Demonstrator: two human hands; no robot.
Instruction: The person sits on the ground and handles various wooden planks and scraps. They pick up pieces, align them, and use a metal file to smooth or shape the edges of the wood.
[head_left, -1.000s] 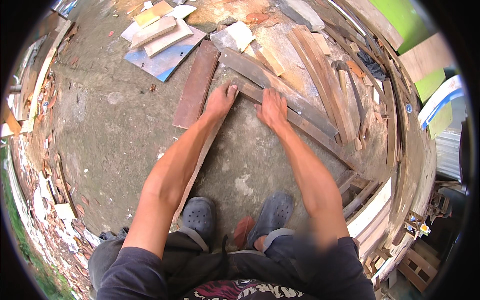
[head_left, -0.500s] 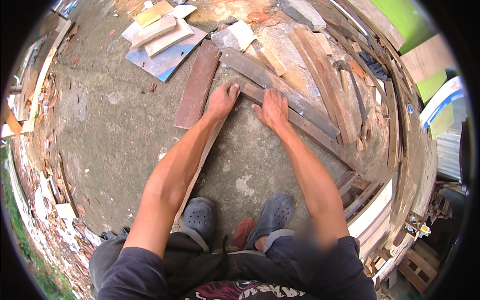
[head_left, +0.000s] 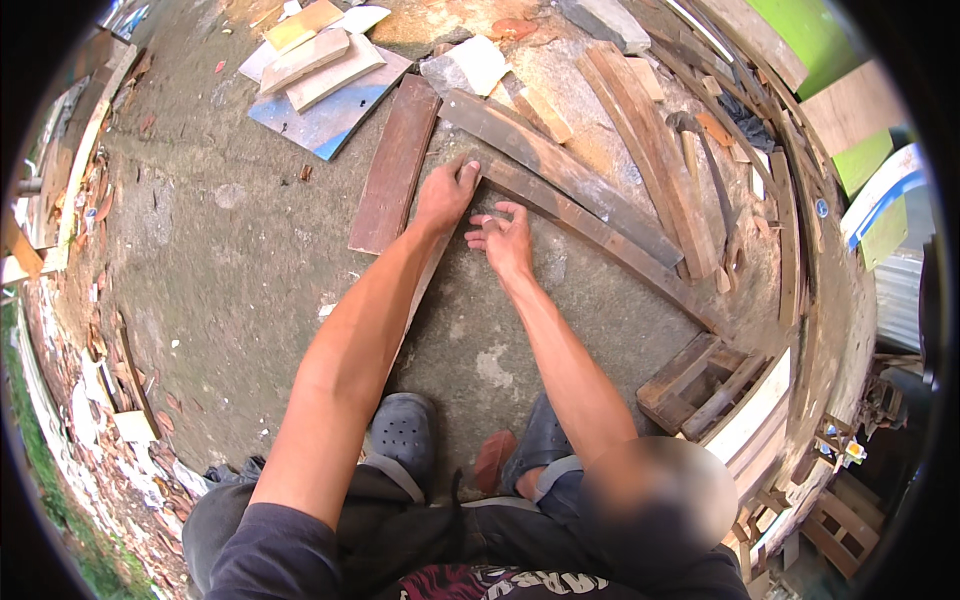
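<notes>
The left forearm (head_left: pixel 360 330) covers most of a thin wooden strip (head_left: pixel 425 280) lying under it, so its full length cannot be told. A round blur (head_left: pixel 655 505) hides the right upper arm and part of a knee. The left hand (head_left: pixel 445 192) hides the near end of the long plank (head_left: pixel 600 232). Scrap along the rim (head_left: pixel 880 400) bends into dark, too small to make out
</notes>
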